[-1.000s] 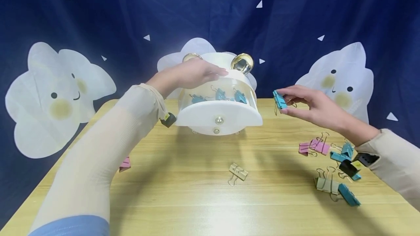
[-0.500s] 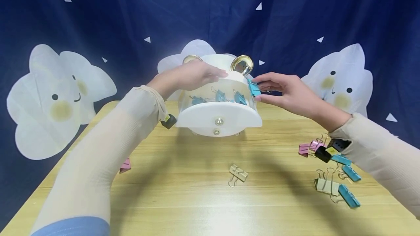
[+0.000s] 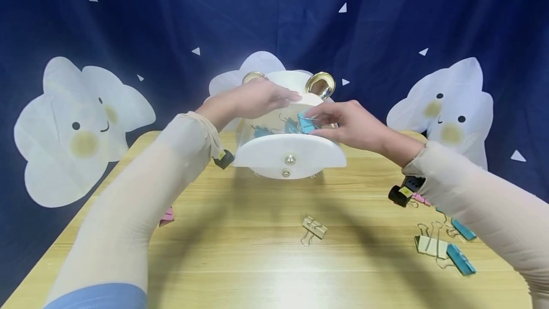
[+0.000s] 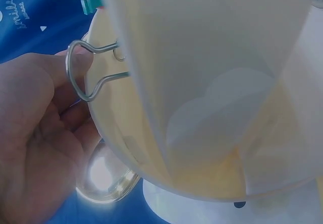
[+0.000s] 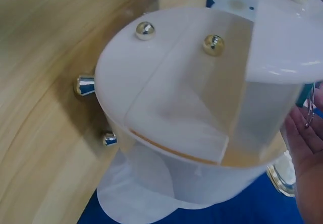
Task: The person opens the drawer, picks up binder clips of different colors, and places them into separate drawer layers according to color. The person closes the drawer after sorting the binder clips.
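A white rounded drawer box (image 3: 263,174) stands on the table, its drawer (image 3: 257,153) pulled out, with several teal binder clips (image 3: 261,131) inside. My left hand (image 3: 255,98) rests on top of the box, fingers stretched toward the right. In the left wrist view, a wire handle (image 4: 73,72) of a clip shows beside that hand. My right hand (image 3: 353,125) pinches a teal binder clip (image 3: 306,123) between thumb and fingers over the open drawer. That clip (image 5: 305,95) is partly hidden by the drawer front in the right wrist view.
A cream binder clip (image 3: 314,227) lies at the table's middle. Cream (image 3: 431,247) and teal clips (image 3: 461,259) lie at the right, some hidden by the right sleeve. A pink clip (image 3: 167,217) lies beside the left sleeve. Gold ear-shaped pieces (image 3: 320,85) top the box.
My right hand has carried the teal binder clip leftward from beside the box to over the open drawer. My left hand has stayed on the box's top.
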